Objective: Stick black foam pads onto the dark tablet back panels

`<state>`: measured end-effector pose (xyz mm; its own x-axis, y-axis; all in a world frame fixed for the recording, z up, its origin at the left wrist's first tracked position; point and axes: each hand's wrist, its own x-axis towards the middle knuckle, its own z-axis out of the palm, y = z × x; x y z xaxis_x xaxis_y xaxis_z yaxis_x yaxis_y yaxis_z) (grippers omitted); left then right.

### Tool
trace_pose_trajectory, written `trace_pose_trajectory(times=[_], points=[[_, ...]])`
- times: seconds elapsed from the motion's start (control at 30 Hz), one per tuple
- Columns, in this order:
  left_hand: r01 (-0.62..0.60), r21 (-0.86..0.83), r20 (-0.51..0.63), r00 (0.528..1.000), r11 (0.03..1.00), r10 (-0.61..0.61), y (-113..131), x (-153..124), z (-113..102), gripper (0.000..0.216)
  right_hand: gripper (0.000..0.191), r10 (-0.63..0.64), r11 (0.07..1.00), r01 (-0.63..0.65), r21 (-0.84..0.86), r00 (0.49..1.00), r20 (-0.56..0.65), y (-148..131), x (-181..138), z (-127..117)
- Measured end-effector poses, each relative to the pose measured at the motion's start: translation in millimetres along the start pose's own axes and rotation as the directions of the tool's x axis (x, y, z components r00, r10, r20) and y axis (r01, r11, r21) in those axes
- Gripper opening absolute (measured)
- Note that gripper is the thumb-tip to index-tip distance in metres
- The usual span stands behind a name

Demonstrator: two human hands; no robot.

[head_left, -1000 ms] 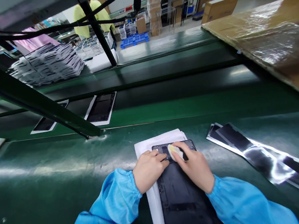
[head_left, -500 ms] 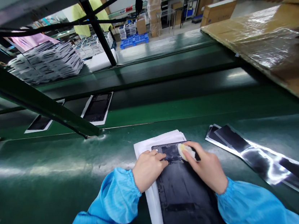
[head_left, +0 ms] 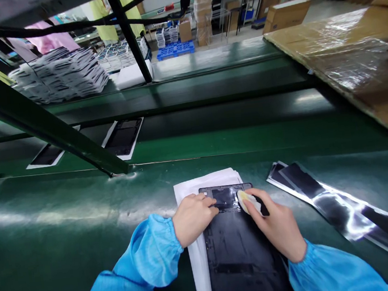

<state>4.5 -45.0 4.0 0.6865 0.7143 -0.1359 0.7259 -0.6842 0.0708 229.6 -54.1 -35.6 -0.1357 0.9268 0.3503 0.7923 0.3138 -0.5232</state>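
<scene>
A black flat device panel lies on a white sheet on the green bench in front of me. My left hand rests on the panel's upper left edge, fingers curled and pressing down on it. My right hand pinches a small pale yellow-white wiping pad against the panel's upper right corner. Both arms wear light blue sleeves.
Glossy black film strips lie to the right. Two more panels on white sheets ride the green conveyor behind. A slanted green frame post stands left. Wrapped cardboard lies at the right, stacked trays at the back left, where a person in yellow stands.
My right hand slid the pad rightward from the panel's upper middle to its upper right corner. The panels on the conveyor drifted left. My left hand stayed put.
</scene>
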Motion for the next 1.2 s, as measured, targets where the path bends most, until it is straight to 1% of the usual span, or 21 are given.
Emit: trace_pose_trajectory(times=[0.13,0.23,0.3,0.37,0.43,0.53,0.6,0.67,0.77,0.83,0.87,0.9,0.97,1.0,1.03,1.07,1.1,1.2], points=[[0.004,-0.002,0.007,1.0,1.0,-0.004,0,0,0,0.013,0.028,-0.093,0.989,0.084,-0.125,0.994,-0.065,-3,-1,2],[0.008,-0.002,0.006,1.0,1.0,-0.008,0,0,0,0.014,0.029,-0.131,0.984,0.124,-0.131,0.99,-0.051,-4,-1,5],[0.011,-0.006,-0.003,1.0,1.0,-0.011,0,0,0,0.015,0.03,-0.121,0.984,0.116,-0.133,0.992,-0.033,-3,-1,6],[0.009,-0.01,-0.006,1.0,1.0,-0.009,0,0,1,0.016,0.03,-0.095,0.986,0.087,-0.145,0.994,-0.049,-1,-2,5],[0.005,-0.011,-0.007,1.0,1.0,-0.005,0,0,1,0.016,0.029,-0.077,0.992,0.071,-0.109,0.996,-0.054,0,-2,5],[0.006,-0.008,-0.006,1.0,1.0,-0.007,0,0,0,0.015,0.027,-0.08,0.996,0.079,-0.031,0.996,-0.031,-1,-1,5],[0.01,-0.011,-0.007,1.0,1.0,-0.01,0,0,0,0.015,0.028,-0.069,0.997,0.067,-0.042,0.996,-0.051,-1,2,7],[0.012,-0.017,-0.014,1.0,1.0,-0.013,1,0,1,0.016,0.029,-0.02,0.999,0.016,-0.05,0.997,-0.074,-1,4,10],[0.012,-0.016,-0.034,0.999,1.0,-0.013,1,2,3,0.017,0.028,0.052,0.998,-0.05,0.034,0.997,-0.049,1,7,13],[0.028,-0.013,-0.082,0.996,1.0,-0.029,1,6,8,0.019,0.027,0.104,0.988,-0.096,0.118,0.993,-0.059,5,8,14],[0.046,-0.015,-0.126,0.991,0.999,-0.047,0,9,11,0.02,0.028,0.158,0.976,-0.143,0.166,0.984,-0.081,8,8,13],[0.067,-0.022,-0.18,0.981,0.998,-0.07,0,13,15,0.021,0.03,0.236,0.952,-0.207,0.225,0.965,-0.113,12,9,13],[0.113,-0.051,-0.29,0.949,0.992,-0.123,-2,22,24,0.023,0.037,0.43,0.856,-0.352,0.378,0.892,-0.142,21,10,12],[0.136,-0.071,-0.328,0.933,0.988,-0.152,-3,27,28,0.024,0.039,0.51,0.794,-0.411,0.448,0.851,-0.124,26,11,12],[0.159,-0.09,-0.348,0.92,0.983,-0.181,-4,31,33,0.024,0.039,0.564,0.739,-0.451,0.5,0.821,-0.093,30,12,13],[0.182,-0.106,-0.353,0.912,0.978,-0.208,-5,35,36,0.022,0.038,0.592,0.699,-0.476,0.534,0.804,-0.057,33,13,14],[0.201,-0.117,-0.346,0.91,0.973,-0.23,-7,37,39,0.02,0.037,0.599,0.676,-0.487,0.552,0.8,-0.027,36,13,15],[0.222,-0.128,-0.294,0.922,0.967,-0.251,-11,40,39,0.018,0.033,0.591,0.655,-0.488,0.577,0.807,0.011,38,13,18]])
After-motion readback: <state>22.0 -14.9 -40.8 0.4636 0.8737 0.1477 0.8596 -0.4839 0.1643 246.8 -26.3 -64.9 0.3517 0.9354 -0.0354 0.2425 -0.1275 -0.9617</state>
